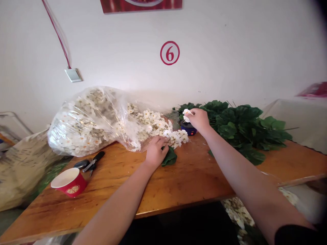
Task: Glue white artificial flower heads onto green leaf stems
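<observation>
The right hand (200, 119) pinches a white, fabric-like blossom (187, 114) above a round blue pot (187, 129); the left hand (156, 152), grip unclear, curls by a broad dark-green leaf (170, 158); positioning seems the step, calling next for steadiness.

red number 6 (167, 53), which stood circled on the white wall (217, 61), emblem (73, 189) on the red cup (81, 182), which was unreadable

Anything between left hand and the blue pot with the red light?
Yes: in the head view, a bunch of white flowers sits between the left hand and the blue pot. Can't tell if it touches the pot.
</observation>
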{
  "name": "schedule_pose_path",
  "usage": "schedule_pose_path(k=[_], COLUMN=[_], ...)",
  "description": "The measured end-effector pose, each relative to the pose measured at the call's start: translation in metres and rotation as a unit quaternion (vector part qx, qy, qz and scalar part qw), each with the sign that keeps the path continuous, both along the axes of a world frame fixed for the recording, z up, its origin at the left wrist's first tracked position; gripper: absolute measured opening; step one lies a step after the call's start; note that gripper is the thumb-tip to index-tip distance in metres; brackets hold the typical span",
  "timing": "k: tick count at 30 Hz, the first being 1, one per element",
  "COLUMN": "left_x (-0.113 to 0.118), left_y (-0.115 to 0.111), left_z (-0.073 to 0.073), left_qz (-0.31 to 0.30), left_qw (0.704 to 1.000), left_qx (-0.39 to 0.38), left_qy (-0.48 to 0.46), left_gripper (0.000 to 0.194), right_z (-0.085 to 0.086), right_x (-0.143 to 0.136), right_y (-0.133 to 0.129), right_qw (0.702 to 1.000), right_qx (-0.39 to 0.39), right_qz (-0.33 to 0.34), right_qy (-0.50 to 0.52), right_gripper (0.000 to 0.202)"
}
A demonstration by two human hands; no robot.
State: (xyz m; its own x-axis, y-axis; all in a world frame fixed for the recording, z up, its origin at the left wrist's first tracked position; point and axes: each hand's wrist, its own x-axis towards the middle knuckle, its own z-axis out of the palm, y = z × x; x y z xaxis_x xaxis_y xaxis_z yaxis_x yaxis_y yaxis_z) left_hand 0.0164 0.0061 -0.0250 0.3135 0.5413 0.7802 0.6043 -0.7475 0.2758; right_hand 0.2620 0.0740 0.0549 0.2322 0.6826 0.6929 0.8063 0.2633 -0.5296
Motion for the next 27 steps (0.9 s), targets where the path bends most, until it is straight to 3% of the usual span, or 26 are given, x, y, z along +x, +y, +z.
schedule_pose_path(k=[7,17,21,27], left_x=[-0.001,-0.001,-0.001,-0.001], left_y=[0.003,-0.002,-0.003,-0.004], left_z=[-0.003,0.0,0.001,0.002], left_qz=[-0.014,0.064,0.088,0.092], left_qw=[1.0,0.994,0.991,0.991], left_qx=[0.007,-0.014,-0.022,-0.039], left_qy=[-0.004,0.085,0.098,0.085], left_gripper=[0.019,0.015,0.015,0.018], right_z=[0.001,-0.013,-0.01,-0.002], right_x=[0.023,0.029,0.03,0.035], right_y=[0.042,0.059,0.058,0.049], right_qw=[0.974,0.955,0.959,0.983], right_qx=[-0.139,-0.206,-0.199,-0.12], right_qz=[-0.015,-0.028,-0.03,-0.043], right_qy=[-0.18,-0.212,-0.2,-0.131], right_gripper=[0.022,0.024,0.022,0.021])
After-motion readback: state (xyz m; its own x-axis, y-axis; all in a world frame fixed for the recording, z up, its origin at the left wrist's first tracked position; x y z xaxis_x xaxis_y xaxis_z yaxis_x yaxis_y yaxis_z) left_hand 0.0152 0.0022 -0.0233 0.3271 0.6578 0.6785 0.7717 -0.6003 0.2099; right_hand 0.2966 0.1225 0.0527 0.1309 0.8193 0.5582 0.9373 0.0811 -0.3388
